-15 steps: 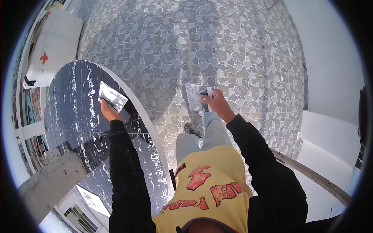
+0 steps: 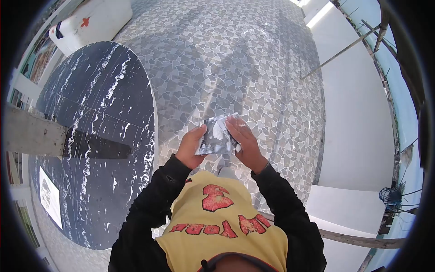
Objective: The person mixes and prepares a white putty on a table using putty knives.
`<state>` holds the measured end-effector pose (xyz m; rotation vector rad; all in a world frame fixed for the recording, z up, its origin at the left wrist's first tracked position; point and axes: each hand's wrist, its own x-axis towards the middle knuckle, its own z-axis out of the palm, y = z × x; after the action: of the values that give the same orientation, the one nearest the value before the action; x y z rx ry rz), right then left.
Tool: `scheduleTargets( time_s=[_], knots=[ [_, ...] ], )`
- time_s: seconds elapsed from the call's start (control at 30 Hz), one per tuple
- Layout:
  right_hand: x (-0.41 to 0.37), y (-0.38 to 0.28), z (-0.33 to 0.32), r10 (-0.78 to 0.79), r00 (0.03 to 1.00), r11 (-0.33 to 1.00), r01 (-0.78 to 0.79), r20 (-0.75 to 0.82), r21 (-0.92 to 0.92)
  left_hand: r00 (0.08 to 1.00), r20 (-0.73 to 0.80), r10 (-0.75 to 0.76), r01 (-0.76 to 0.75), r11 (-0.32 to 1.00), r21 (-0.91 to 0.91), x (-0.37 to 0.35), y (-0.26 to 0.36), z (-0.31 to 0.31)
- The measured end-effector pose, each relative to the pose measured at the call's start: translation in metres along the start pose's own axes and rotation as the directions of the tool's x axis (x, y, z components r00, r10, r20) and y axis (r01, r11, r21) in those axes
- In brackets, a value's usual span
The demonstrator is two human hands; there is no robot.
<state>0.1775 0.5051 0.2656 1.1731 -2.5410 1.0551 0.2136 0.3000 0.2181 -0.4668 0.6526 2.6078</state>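
A flat, shiny grey-and-silver packet point(image 2: 213, 141) is between my two hands, in front of my body above the tiled floor. My left hand point(image 2: 192, 146) grips its left edge, with the thumb over the top face. On the right side, my right hand point(image 2: 247, 141) has its fingers laid across the packet and its crumpled, pale upper right part. Whether one packet or two lie together there cannot be made out.
A black table with white veining point(image 2: 104, 104) stands to my left, crossed by a concrete post point(image 2: 34, 135). Beyond it is a white box with a red cross point(image 2: 97, 22). A low white wall point(image 2: 358, 109) runs along the right, with a wooden bar point(image 2: 362, 239) near me.
My hands were apart, each with a packet, the left one above the table. Both have come together in front of me, and my view has shifted away from the table.
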Motion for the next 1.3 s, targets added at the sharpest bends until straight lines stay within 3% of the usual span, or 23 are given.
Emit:
scheduleTargets(
  time_s=[0.13,0.23,0.27,0.33,0.37,0.4,0.43,0.47,0.53,0.57,0.6,0.67,0.7,0.8,0.93,1.0,1.03,1.07,1.13,1.2,1.23,1.27,1.3],
  knots=[
    [-0.022,0.017,-0.034,-0.218,0.970,0.976,0.219,0.107,0.005,0.993,0.007,0.118,-0.118,0.991,0.066,-0.033,-0.015,0.031],
    [-0.056,0.061,-0.062,-0.218,0.952,0.971,0.235,0.216,-0.054,0.961,-0.069,0.269,-0.273,0.960,-0.064,-0.039,-0.037,0.044],
    [-0.069,0.072,-0.071,-0.183,0.933,0.968,0.226,0.311,-0.108,0.895,-0.076,0.440,-0.437,0.898,0.060,-0.037,-0.045,0.048],
    [-0.089,0.079,-0.088,-0.179,0.960,0.978,0.198,0.217,-0.069,0.847,-0.094,0.522,-0.518,0.853,0.067,-0.045,-0.060,0.072],
    [-0.102,0.090,-0.092,0.156,0.984,0.913,-0.176,0.084,0.369,0.813,-0.142,0.565,-0.559,0.825,0.080,-0.046,-0.072,0.084],
    [-0.112,0.099,-0.098,0.497,0.861,0.546,-0.407,0.108,0.732,0.789,-0.151,0.595,-0.588,0.803,0.093,-0.042,-0.086,0.088],
    [-0.100,0.079,-0.109,0.575,0.818,0.298,-0.234,0.021,0.925,0.798,-0.201,0.569,-0.568,0.820,0.066,-0.040,-0.101,0.098],
    [-0.095,0.065,-0.121,0.571,0.821,0.288,-0.233,0.029,0.929,0.801,-0.258,0.540,-0.546,0.836,0.055,-0.044,-0.113,0.109],
    [-0.091,0.047,-0.135,0.582,0.813,0.107,-0.070,-0.005,0.992,0.832,-0.290,0.473,-0.493,0.870,0.005,-0.039,-0.145,0.108],
    [-0.095,0.043,-0.137,0.603,0.795,0.208,-0.079,-0.064,0.975,0.863,-0.313,0.396,-0.433,0.900,-0.056,-0.039,-0.160,0.107],
    [-0.103,0.042,-0.135,0.594,0.803,0.196,-0.087,-0.048,0.977,0.853,-0.327,0.407,-0.447,0.893,-0.056,-0.040,-0.173,0.114],
    [-0.121,0.039,-0.135,0.458,0.870,0.552,-0.118,-0.182,0.825,0.869,-0.378,0.321,-0.401,0.903,-0.154,-0.039,-0.196,0.139],
    [-0.129,0.039,-0.132,0.363,0.920,0.641,-0.132,-0.148,0.756,0.853,-0.399,0.338,-0.420,0.897,-0.139,-0.040,-0.202,0.150],
    [-0.129,0.018,-0.122,-0.053,0.951,0.866,0.196,-0.305,0.460,0.820,-0.365,0.441,-0.494,0.867,-0.064,-0.039,-0.211,0.157],
    [-0.122,0.064,-0.093,-0.125,0.988,0.832,0.151,-0.086,0.534,0.798,-0.333,0.502,-0.502,0.860,0.093,-0.055,-0.194,0.169],
    [-0.123,0.095,-0.081,-0.234,0.963,0.876,0.269,-0.134,0.401,0.790,-0.274,0.549,-0.542,0.833,0.107,-0.058,-0.190,0.170],
    [-0.130,0.101,-0.079,0.029,0.999,0.816,-0.001,-0.041,0.578,0.746,-0.247,0.619,-0.610,0.783,0.120,-0.059,-0.186,0.171],
    [-0.133,0.108,-0.079,0.268,0.958,0.661,-0.263,0.105,0.703,0.695,-0.224,0.683,-0.675,0.727,0.126,-0.060,-0.184,0.171],
    [-0.123,0.104,-0.101,0.243,0.969,0.653,-0.189,0.034,0.733,0.705,-0.202,0.680,-0.670,0.732,0.127,-0.067,-0.180,0.160],
    [-0.105,0.058,-0.149,0.388,0.869,0.084,-0.365,0.307,0.927,0.736,-0.199,0.647,-0.638,0.762,0.115,-0.069,-0.179,0.149],
    [-0.115,0.078,-0.138,0.368,0.848,-0.018,-0.405,0.382,0.914,0.754,-0.184,0.630,-0.622,0.776,0.108,-0.068,-0.179,0.144],
    [-0.118,0.075,-0.135,0.384,0.847,-0.010,-0.395,0.368,0.919,0.767,-0.170,0.619,-0.611,0.785,0.105,-0.062,-0.179,0.137],
    [-0.120,0.068,-0.128,0.142,0.844,-0.338,-0.449,0.517,0.827,0.763,-0.136,0.631,-0.615,0.775,0.145,-0.056,-0.180,0.128]
  ],
)
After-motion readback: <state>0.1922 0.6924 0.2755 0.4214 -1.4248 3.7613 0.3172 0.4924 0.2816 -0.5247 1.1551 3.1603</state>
